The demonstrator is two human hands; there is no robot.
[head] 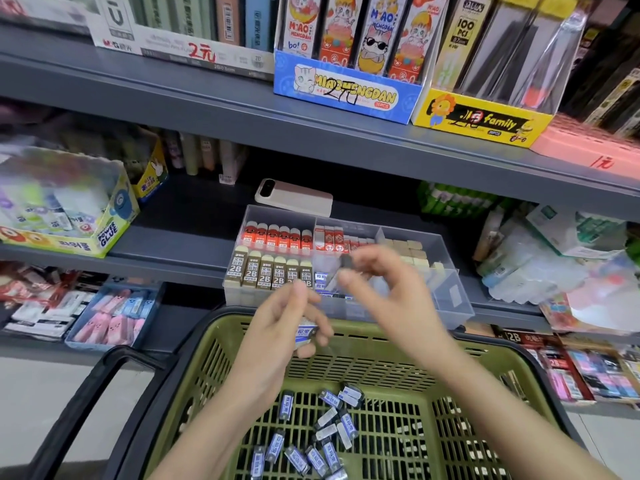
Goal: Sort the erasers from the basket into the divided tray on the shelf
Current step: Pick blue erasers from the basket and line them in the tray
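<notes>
Our left grip [289, 320] is curled round a small rectangular eraser [305, 336] in a glossy blue-and-white sleeve, held just above the far rim of the basket [242, 329]. Our right grip [381, 285] pinches a dark-ended eraser [345, 262] between thumb and forefinger. It is blurred, and in our view it lies across the middle of the divided tray [450, 303]. The tray is clear hard plastic and sits on the grey shelf [173, 252]. Its sections hold neat upright rows of red-sleeved erasers [277, 235], brown 2B-sleeved erasers [265, 273] and plain beige blocks [410, 251]. The basket is olive plastic lattice with a black handle [114, 372]. Loose erasers [329, 434] in blue-and-white sleeves lie scattered on its slotted floor. A pale phone [294, 199] lies flat behind the tray.
</notes>
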